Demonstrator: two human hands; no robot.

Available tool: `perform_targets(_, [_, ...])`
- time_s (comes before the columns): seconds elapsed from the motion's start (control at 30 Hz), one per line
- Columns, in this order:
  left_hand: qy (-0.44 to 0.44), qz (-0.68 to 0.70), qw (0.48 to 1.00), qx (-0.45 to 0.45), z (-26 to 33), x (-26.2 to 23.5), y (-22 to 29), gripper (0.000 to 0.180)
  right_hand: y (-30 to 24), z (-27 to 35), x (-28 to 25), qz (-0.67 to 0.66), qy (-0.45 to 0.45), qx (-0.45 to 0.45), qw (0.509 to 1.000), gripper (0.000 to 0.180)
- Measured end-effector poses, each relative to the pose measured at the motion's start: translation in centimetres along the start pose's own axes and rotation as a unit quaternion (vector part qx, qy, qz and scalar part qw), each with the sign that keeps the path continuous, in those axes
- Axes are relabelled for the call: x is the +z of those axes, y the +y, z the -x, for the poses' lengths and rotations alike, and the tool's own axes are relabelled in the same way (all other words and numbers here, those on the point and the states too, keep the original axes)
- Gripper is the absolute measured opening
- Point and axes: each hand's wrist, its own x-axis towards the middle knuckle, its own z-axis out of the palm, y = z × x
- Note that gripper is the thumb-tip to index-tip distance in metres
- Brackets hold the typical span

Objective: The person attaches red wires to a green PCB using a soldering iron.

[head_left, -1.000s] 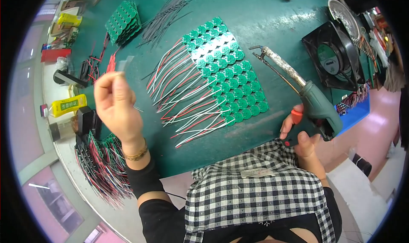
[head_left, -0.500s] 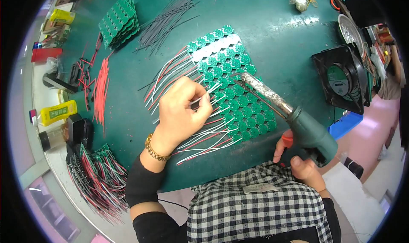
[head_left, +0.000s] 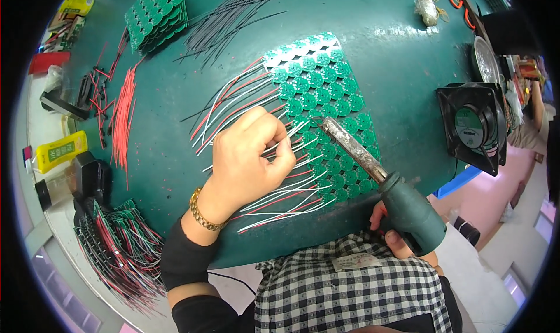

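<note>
Over the boards (head_left: 326, 108), my left hand (head_left: 248, 158) pinches a wire to steady it; my right hand (head_left: 402, 231) grips the iron (head_left: 379, 178), tip close.

A single head-worn fisheye view looks steeply down, close over the green worktable (head_left: 408, 64).

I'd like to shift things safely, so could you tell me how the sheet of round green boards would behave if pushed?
The sheet looks thin and flat, so it would probably slide, not roll. Its soldered wires would likely drag and tangle. The left hand rests on them.
</note>
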Motion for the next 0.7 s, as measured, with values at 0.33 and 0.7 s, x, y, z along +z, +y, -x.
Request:
perform_targets(0.33, [0.004, 0.011, 1.000, 0.008, -0.1, -0.1, -0.1, 0.014, 0.9, 1.6, 0.8, 0.034, 0.051, 0.082, 0.995, 0.034])
perform_targets(0.7, [0.001, 0.011, 1.000, 0.014, -0.1, 0.1, -0.1, 0.014, 0.2, 1.0, 1.1, -0.213, 0.176, 0.016, 0.961, 0.072])
